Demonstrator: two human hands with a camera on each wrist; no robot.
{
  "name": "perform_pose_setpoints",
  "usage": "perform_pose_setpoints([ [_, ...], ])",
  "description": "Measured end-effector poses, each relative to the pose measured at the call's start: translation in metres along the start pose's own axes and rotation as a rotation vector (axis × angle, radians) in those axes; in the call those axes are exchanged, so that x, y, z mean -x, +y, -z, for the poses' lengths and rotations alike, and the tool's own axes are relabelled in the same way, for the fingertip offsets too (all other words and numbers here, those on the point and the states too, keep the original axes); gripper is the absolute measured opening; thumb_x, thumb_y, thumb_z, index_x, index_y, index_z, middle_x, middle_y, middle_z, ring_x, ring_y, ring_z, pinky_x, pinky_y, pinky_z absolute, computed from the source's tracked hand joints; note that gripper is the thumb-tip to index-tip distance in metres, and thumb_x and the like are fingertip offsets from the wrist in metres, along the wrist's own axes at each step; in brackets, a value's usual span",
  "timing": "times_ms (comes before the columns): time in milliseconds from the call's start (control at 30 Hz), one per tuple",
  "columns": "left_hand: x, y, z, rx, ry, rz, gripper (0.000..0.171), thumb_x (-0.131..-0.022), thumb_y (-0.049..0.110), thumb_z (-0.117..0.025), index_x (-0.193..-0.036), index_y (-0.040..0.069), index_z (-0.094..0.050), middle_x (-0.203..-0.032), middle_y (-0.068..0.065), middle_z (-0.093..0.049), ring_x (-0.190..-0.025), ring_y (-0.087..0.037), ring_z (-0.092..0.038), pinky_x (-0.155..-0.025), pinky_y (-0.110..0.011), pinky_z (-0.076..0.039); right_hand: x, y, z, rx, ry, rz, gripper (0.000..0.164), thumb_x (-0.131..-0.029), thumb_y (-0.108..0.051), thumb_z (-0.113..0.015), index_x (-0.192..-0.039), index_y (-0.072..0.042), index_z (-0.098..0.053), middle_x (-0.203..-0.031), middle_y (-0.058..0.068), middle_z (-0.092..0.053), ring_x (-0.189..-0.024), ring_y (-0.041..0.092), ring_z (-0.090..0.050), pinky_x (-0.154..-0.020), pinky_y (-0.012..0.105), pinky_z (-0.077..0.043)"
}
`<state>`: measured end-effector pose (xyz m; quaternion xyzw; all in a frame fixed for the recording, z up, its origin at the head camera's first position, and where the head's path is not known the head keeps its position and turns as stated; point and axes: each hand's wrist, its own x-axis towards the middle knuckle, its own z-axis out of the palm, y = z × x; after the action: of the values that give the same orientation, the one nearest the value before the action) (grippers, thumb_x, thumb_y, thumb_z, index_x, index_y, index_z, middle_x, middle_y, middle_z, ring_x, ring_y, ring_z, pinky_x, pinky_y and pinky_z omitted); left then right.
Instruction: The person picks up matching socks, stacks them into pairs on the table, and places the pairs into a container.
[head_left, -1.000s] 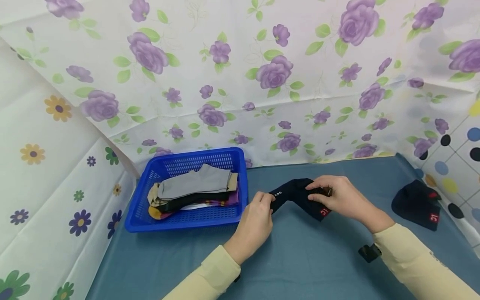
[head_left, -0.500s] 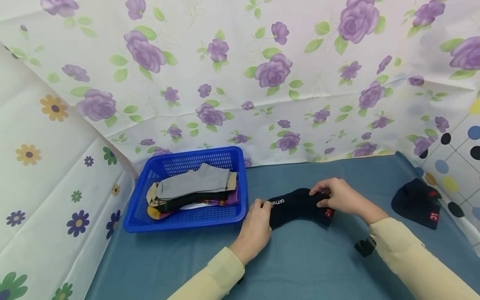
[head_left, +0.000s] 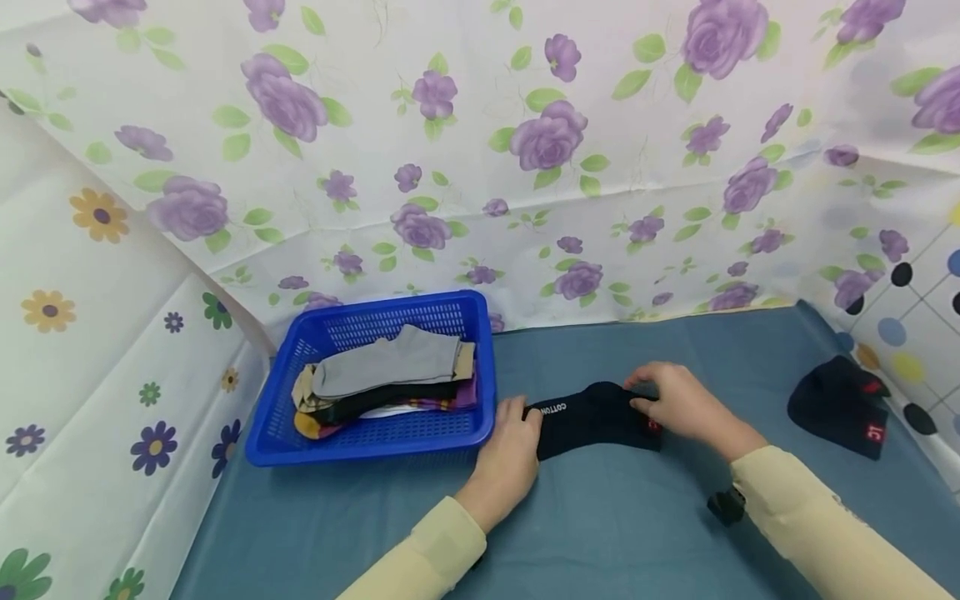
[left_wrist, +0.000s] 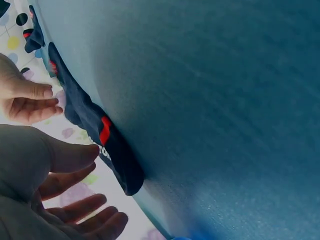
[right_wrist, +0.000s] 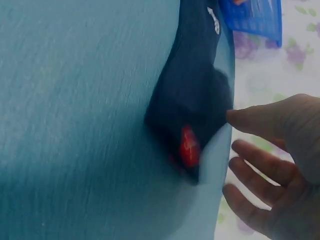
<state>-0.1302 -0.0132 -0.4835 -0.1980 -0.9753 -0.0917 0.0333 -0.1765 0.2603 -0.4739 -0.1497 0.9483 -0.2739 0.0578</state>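
A dark navy sock (head_left: 596,421) with white "COTTON" lettering and a red mark near its right end lies stretched on the blue-grey cloth. My left hand (head_left: 506,462) is at its left end; in the left wrist view the fingers (left_wrist: 92,205) are spread with nothing between them. At the opposite end is my right hand (head_left: 682,404). The right wrist view shows its thumb right at the sock's edge and its other fingers (right_wrist: 260,180) loosely apart. A similar navy sock (head_left: 832,408) lies crumpled or folded at the far right.
Left of the sock stands a blue plastic basket (head_left: 258,450) holding several socks, with a grey sock (head_left: 390,367) on top. The cloth-covered table (head_left: 600,525) meets a flowered sheet (head_left: 637,275) behind, with patterned sheets at both sides.
The navy sock has gone from raised and bent between both hands to lying flatter on the cloth. Both hands have lowered, and their fingers have let go of it.
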Motion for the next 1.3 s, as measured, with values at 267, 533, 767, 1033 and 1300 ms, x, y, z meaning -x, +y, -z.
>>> perform_pose_setpoints([
  [267, 0.0, 0.003, 0.0, -0.075, 0.022, -0.094, 0.036, -0.076, 0.01, -0.072, -0.11, 0.014, -0.064, -0.117, -0.006, -0.059, -0.111, -0.021, -0.053, -0.096, -0.036, -0.046, 0.009, -0.016, -0.013, 0.111, -0.005, 0.104, 0.023, -0.081, -0.015, -0.073, -0.103, -0.018, -0.066, -0.111, 0.002, -0.06, -0.106, 0.025, -0.055, -0.082, 0.042, -0.05],
  [533, 0.0, 0.0, -0.001, -0.032, -0.076, -0.051, 0.038, -0.078, 0.009, -0.07, -0.115, 0.014, -0.063, -0.12, -0.006, -0.06, -0.111, -0.021, -0.054, -0.094, -0.032, -0.048, 0.016, -0.007, -0.025, 0.149, -0.064, 0.087, 0.026, -0.081, -0.017, -0.073, -0.105, -0.022, -0.066, -0.111, -0.001, -0.06, -0.106, 0.023, -0.057, -0.082, 0.04, -0.05],
  [767, -0.002, -0.007, 0.0, -0.006, -0.108, -0.033, 0.024, -0.087, 0.015, -0.065, -0.11, 0.014, -0.066, -0.11, -0.004, -0.064, -0.105, -0.019, -0.057, -0.092, -0.032, -0.049, 0.019, -0.006, -0.026, 0.161, -0.047, 0.114, 0.026, -0.081, -0.016, -0.072, -0.106, -0.021, -0.066, -0.113, 0.001, -0.059, -0.106, 0.024, -0.056, -0.082, 0.04, -0.051],
  [1033, -0.002, -0.009, 0.0, -0.002, -0.09, -0.034, 0.023, -0.087, 0.018, -0.064, -0.11, 0.014, -0.066, -0.111, -0.005, -0.064, -0.105, -0.019, -0.058, -0.093, -0.033, -0.048, 0.021, -0.006, -0.022, 0.16, -0.042, 0.109, 0.025, -0.084, -0.021, -0.07, -0.109, -0.021, -0.065, -0.116, 0.0, -0.058, -0.104, 0.02, -0.057, -0.08, 0.037, -0.051],
  [1300, 0.004, -0.007, 0.005, 0.073, 0.026, -0.065, 0.027, -0.094, 0.021, -0.054, -0.119, 0.014, -0.06, -0.125, -0.005, -0.057, -0.118, -0.018, -0.052, -0.098, -0.033, -0.046, 0.026, -0.006, 0.022, 0.255, 0.235, 0.005, 0.038, -0.082, -0.025, -0.071, -0.118, -0.013, -0.062, -0.132, 0.018, -0.049, -0.118, 0.04, -0.046, -0.086, 0.062, -0.04],
])
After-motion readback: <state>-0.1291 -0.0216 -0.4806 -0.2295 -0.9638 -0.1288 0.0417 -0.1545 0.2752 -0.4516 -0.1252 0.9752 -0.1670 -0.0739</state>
